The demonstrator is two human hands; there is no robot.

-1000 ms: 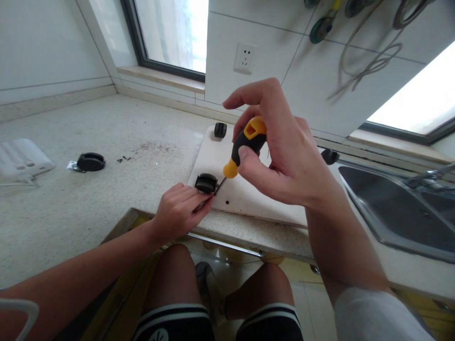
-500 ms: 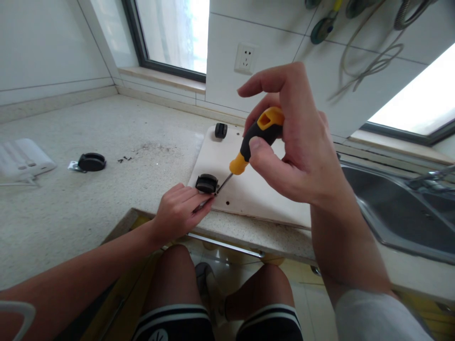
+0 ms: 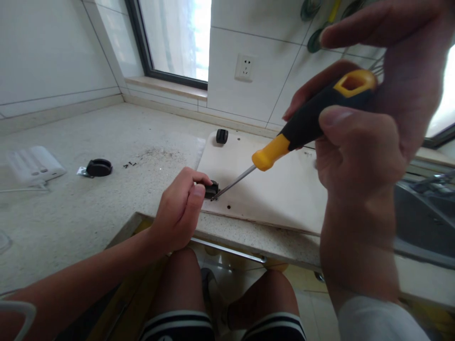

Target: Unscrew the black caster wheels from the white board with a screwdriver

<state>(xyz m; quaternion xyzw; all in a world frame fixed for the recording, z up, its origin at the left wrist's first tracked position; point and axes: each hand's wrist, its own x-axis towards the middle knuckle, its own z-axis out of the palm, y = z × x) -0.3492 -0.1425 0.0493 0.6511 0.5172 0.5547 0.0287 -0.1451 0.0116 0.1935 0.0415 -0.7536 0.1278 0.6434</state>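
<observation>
In my right hand (image 3: 369,123) is a screwdriver (image 3: 305,121) with a black and yellow handle, held between thumb and fingers with the index finger raised off it. Its metal shaft slants down left, and the tip is at the base of a black caster wheel (image 3: 212,190). My left hand (image 3: 183,203) grips this caster with thumb and fingers, hiding part of it. The caster sits near the front left corner of a white board (image 3: 270,189) on the counter. A second caster (image 3: 222,136) stands at the board's far left corner. Dark holes show in the board.
On the counter (image 3: 106,208) to the left lie a loose black caster (image 3: 98,167) with a metal plate, a few small dark screws (image 3: 130,165), scattered debris and a white power bank (image 3: 35,165) with a cable. A metal sink (image 3: 419,222) is at the right. A wall socket (image 3: 245,67) is behind.
My left hand has shifted from the board's edge beside the caster to gripping the caster itself. My right hand with the screwdriver has swung up and right, nearer the camera, its tip staying at the caster base.
</observation>
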